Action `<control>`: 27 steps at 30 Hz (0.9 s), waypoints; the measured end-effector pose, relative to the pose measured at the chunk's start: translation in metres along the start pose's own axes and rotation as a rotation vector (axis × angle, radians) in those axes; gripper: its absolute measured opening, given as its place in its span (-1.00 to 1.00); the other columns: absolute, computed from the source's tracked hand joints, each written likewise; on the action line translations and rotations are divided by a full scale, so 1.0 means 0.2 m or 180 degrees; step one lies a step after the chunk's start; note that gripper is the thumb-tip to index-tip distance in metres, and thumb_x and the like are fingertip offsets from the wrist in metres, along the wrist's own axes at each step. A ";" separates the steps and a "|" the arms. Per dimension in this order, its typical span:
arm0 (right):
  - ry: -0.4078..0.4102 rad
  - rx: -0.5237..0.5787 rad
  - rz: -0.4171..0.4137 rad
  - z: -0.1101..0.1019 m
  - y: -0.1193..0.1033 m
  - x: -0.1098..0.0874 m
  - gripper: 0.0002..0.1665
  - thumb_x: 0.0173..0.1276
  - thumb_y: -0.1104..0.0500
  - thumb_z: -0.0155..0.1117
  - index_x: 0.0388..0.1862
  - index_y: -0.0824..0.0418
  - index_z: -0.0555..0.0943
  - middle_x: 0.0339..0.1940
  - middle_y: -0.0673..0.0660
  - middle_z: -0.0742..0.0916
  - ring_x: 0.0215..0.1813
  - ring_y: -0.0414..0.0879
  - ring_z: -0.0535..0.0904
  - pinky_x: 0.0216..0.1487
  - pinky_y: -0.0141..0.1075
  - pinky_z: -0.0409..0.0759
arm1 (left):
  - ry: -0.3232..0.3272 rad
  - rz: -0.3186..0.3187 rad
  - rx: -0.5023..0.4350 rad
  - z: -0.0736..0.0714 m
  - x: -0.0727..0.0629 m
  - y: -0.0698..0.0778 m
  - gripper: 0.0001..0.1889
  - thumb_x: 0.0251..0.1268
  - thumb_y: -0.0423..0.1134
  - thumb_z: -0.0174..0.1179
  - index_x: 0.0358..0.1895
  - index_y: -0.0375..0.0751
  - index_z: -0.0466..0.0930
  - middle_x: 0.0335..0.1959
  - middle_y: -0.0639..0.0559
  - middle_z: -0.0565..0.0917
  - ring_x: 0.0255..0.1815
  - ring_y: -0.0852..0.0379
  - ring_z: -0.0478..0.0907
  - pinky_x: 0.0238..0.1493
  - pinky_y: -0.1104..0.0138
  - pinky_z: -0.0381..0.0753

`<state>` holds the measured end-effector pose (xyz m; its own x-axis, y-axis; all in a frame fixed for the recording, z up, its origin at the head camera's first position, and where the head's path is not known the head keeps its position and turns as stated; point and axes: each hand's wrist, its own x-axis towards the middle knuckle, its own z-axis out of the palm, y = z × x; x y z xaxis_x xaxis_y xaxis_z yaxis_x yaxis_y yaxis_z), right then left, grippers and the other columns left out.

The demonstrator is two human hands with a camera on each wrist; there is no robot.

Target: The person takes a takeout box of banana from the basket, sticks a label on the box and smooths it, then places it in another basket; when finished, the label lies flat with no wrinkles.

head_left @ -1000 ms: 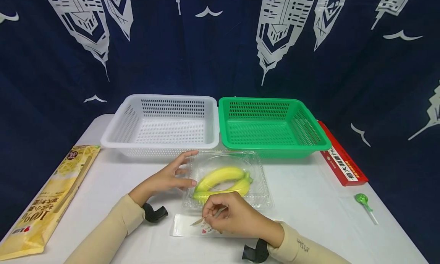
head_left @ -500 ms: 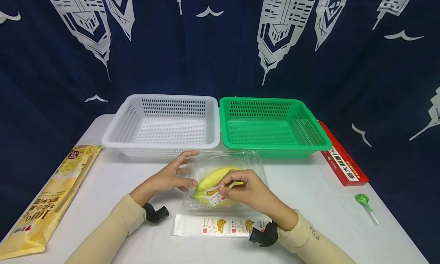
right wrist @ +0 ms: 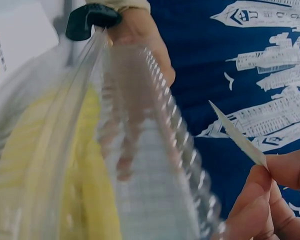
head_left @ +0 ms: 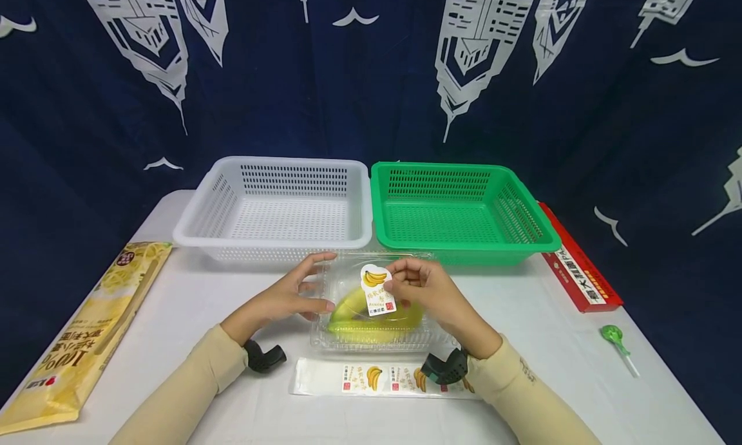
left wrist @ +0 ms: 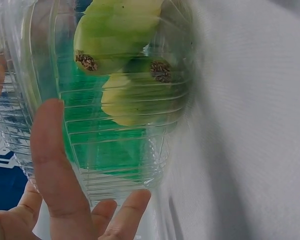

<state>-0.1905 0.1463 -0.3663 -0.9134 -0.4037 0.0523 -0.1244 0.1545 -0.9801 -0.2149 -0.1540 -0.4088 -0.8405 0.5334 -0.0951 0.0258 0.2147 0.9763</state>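
Observation:
A clear plastic clamshell box (head_left: pixel 377 346), lid down, holds yellow bananas (head_left: pixel 346 316) with greenish tips (left wrist: pixel 115 37). At its left side rests my left hand (head_left: pixel 284 301), thumb and fingers spread along the wall. My right hand (head_left: pixel 431 289) pinches a white banana sticker (head_left: pixel 379 301) by its right edge above the lid. Seen from the right wrist, the sticker (right wrist: pixel 237 135) is nearly edge-on and apart from the plastic. A strip of similar stickers (head_left: pixel 324 377) lies in front of the box, its right part partly covered by the wrist camera.
Behind the box stand a white basket (head_left: pixel 199 240) and a green basket (head_left: pixel 464 244). A yellow pasta bag (head_left: pixel 81 342) lies along the left edge. On the right are a red pasta box (head_left: pixel 580 274) and a green lollipop (head_left: pixel 616 339).
My right hand has risen from the sticker strip to above the lid, carrying a sticker, which now faces upright. The left hand has stayed at the box's side.

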 end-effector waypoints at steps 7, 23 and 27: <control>0.0192 0.0128 0.0037 -0.03 0.03 0.03 -0.67 0.49 0.45 0.29 0.17 0.55 0.52 -0.38 0.01 0.68 -0.46 -0.16 0.55 -0.42 -0.36 0.60 | 0.0012 -0.0048 -0.0031 0.00 0.00 0.00 0.04 0.30 -0.26 0.52 0.74 0.05 0.05 0.71 -0.45 -0.07 0.62 -0.68 0.05 -0.08 0.04 0.77; 0.0427 -0.0112 0.0062 -0.02 0.08 0.05 -0.57 0.46 0.50 0.29 0.26 0.57 0.48 -0.38 0.10 0.66 -0.54 -0.19 0.57 -0.50 -0.39 0.64 | -0.0044 -0.0015 -0.0025 0.00 0.00 0.00 0.05 0.32 -0.28 0.50 0.75 0.03 -0.01 0.71 -0.50 -0.13 0.63 -0.71 -0.02 -0.07 0.04 0.76; 0.0495 -0.0367 0.0029 0.00 0.08 0.04 -0.53 0.46 0.49 0.32 0.29 0.57 0.47 -0.37 0.14 0.66 -0.57 -0.15 0.59 -0.52 -0.32 0.68 | -0.0045 -0.0010 -0.0018 0.00 0.00 0.00 0.06 0.33 -0.28 0.50 0.75 0.04 -0.01 0.71 -0.50 -0.14 0.64 -0.71 -0.04 -0.05 0.03 0.76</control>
<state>-0.2003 0.1455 -0.3823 -0.9625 -0.2588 0.0814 -0.1514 0.2635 -0.9527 -0.2142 -0.1537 -0.4089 -0.8328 0.5443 -0.1008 0.0201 0.2117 0.9771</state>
